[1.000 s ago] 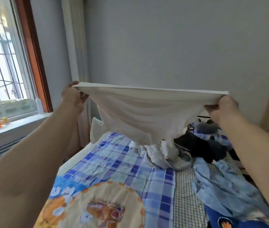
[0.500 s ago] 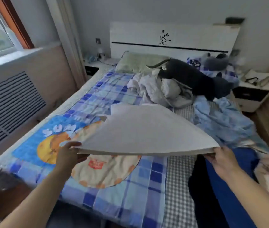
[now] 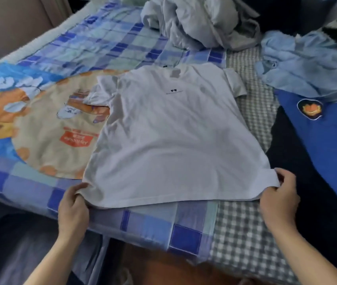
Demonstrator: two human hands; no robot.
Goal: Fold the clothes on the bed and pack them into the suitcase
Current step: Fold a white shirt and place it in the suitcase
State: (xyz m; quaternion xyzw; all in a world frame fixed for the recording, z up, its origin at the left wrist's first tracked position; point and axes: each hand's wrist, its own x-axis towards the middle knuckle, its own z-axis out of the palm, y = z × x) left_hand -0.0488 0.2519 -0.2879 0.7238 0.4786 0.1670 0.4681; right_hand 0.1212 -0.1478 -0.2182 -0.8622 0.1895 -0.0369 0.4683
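Note:
A white T-shirt (image 3: 171, 136) with a small dark chest logo lies spread flat on the bed, collar pointing away from me, hem at the near edge. My left hand (image 3: 73, 208) pinches the hem's left corner. My right hand (image 3: 279, 200) pinches the hem's right corner. Both sleeves lie out to the sides. No suitcase is in view.
The bed (image 3: 186, 235) has a blue checked cover with a cartoon print. A crumpled grey-white pile (image 3: 200, 21) lies at the far middle. A light blue shirt (image 3: 307, 64), a blue garment with a badge (image 3: 332, 136) and a dark garment (image 3: 307, 182) lie to the right.
The shirt came down from being held stretched in the air and now lies flat on the bed. Both hands dropped with it to the near edge, still on the hem corners.

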